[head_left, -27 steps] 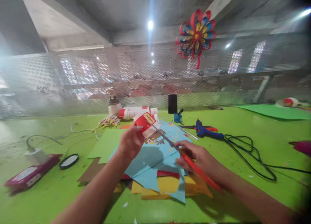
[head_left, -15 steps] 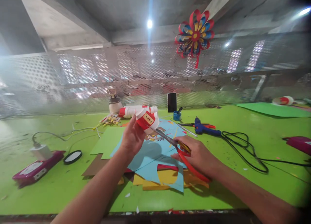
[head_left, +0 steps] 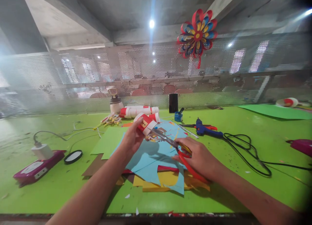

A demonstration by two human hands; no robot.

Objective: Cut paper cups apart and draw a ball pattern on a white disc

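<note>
A red and white paper cup (head_left: pixel 144 122) is tilted in my left hand (head_left: pixel 133 135), whose fingers wrap round it. My right hand (head_left: pixel 195 155) grips the red-handled scissors (head_left: pixel 168 140). The blades point up and left, and their tips meet the cup's rim; I cannot tell whether they are in the paper. Beneath both hands lie light blue paper sheets (head_left: pixel 146 160) over yellow paper (head_left: pixel 156 187). Just behind the held cup rests a stack of red and white paper cups (head_left: pixel 138 112).
A blue glue gun (head_left: pixel 207 130) with a looped black cable lies at right. A small blue pot (head_left: pixel 178 116) and a dark upright phone-like object (head_left: pixel 173 103) stand behind. At left are a purple power strip (head_left: pixel 39 168), a round black-rimmed disc (head_left: pixel 73 157) and a spray bottle (head_left: pixel 115 103).
My left hand has turned the paper cup, so its rim now faces down and right toward the scissors. The right hand with the scissors has hardly moved.
</note>
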